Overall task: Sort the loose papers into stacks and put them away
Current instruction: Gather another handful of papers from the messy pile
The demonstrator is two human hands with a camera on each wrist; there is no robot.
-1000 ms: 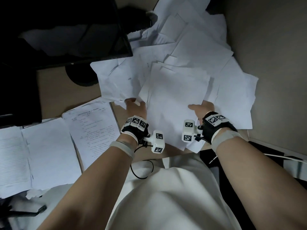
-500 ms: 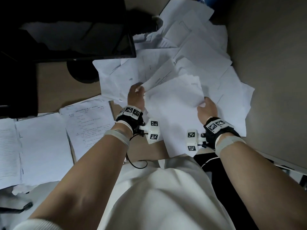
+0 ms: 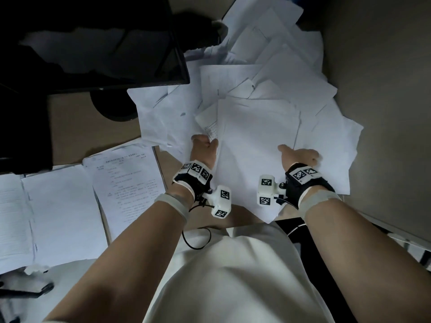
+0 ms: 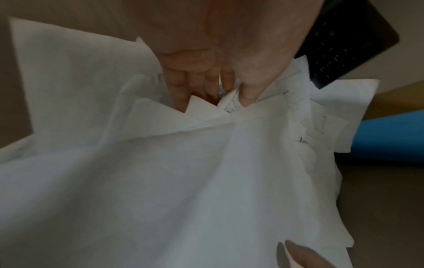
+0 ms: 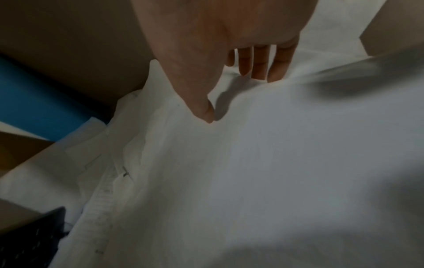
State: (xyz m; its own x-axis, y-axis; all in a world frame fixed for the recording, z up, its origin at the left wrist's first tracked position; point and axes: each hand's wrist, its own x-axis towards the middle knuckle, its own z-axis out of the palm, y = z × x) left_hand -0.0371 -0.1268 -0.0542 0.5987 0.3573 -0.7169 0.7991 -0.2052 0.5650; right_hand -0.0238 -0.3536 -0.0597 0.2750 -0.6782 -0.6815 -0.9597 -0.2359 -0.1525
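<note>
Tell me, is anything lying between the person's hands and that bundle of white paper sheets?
Nothing visible does. The left hand already pinches the left edge of the white paper bundle, and the right hand rests its thumb on top at the right edge.

The head camera looks steeply down from above onto the pile of papers point(image 3: 256, 141), with the monitor point(image 3: 93, 43) to its left. Each wrist camera sits very near the pile, looking along its palm, and all three views share the top sheets.
</note>
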